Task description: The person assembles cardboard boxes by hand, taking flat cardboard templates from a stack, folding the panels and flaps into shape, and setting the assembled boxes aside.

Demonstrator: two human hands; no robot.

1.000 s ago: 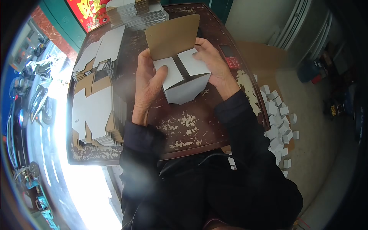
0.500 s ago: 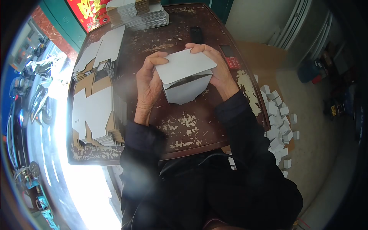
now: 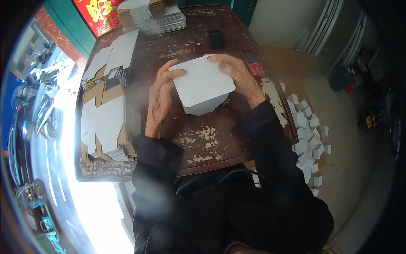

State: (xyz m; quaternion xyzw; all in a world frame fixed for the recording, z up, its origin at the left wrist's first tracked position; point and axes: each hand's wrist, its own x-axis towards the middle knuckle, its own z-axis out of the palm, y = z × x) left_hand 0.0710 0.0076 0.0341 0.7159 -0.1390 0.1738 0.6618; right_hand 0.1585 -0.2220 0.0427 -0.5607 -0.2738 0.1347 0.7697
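A white cardboard box [image 3: 203, 82] stands on the worn brown table in front of me, its top flap lying over the opening. My left hand [image 3: 162, 93] grips the box's left side, with fingertips at the flap's left edge. On the far right corner, my right hand [image 3: 240, 75] is closed round the box, its fingers resting on top of the flap. Both thumbs are partly hidden. To the left of my left hand lies a stack of flattened white boxes [image 3: 103, 120] with brown insides.
Another stack of flat cartons [image 3: 163, 21] sits at the table's far end. A black phone-like object [image 3: 216, 39] and a red keypad device [image 3: 256, 69] lie beyond and right of the box. Many small white boxes [image 3: 308, 142] are heaped on the floor at right.
The box's top flap has come down toward me, and the dark gap under its front edge has closed. My right fingers have moved onto the flap's top.
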